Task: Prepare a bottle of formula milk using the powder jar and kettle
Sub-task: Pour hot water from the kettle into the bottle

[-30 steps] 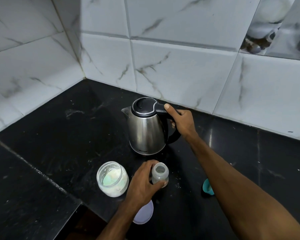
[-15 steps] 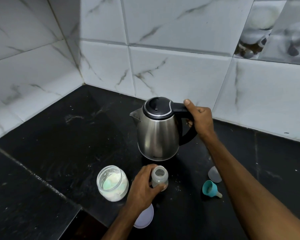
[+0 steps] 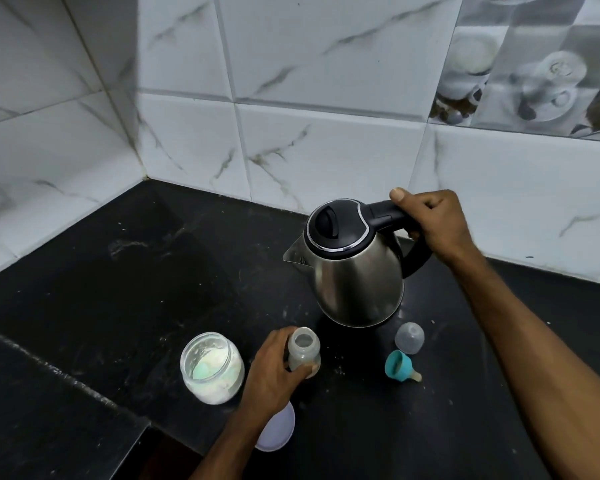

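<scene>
Steel kettle [image 3: 355, 271] tilts, gripped by the right hand [image 3: 433, 225]; left hand [image 3: 274, 372] clasps the open bottle [image 3: 303, 351].

The right hand [image 3: 433, 223] curls round the kettle [image 3: 354, 271] handle, thumb laid along its top, forearm stretching back toward the worktop's [image 3: 118, 289] right front corner. The left hand [image 3: 274, 372] wraps the bottle [image 3: 303, 353] near the front edge, thumb across its base.

black countertop [image 3: 125, 278], white marble wall tiles [image 3: 319, 64], patterned tile [image 3: 534, 64]
</scene>
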Motion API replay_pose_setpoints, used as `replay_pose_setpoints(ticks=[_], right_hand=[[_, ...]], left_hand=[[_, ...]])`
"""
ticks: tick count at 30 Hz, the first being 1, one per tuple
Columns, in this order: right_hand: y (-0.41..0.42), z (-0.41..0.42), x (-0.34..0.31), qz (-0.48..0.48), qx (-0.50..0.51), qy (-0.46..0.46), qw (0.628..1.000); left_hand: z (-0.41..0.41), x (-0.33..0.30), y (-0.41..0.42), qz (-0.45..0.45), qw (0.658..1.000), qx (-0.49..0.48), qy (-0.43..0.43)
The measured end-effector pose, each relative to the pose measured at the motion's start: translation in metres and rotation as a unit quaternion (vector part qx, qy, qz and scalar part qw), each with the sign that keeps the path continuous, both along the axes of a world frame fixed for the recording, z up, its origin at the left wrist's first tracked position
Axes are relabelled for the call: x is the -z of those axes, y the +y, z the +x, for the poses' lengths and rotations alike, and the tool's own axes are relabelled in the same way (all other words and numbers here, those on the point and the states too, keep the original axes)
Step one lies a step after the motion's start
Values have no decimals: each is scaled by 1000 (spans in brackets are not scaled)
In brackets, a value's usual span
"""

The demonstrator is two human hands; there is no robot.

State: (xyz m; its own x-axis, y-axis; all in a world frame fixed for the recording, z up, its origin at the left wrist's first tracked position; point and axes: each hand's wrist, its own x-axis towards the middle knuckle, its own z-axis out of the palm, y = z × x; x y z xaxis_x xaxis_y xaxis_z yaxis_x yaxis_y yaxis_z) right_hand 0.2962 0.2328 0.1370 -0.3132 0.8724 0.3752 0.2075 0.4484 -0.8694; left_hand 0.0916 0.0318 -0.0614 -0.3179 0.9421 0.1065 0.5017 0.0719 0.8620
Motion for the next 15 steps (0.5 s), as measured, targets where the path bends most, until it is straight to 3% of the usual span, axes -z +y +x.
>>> replay_pose_setpoints(ticks=[15], right_hand=[[-35, 9, -24, 92, -28, -148, 984]], left_hand=[[0, -2, 0, 11, 1000, 6, 17]])
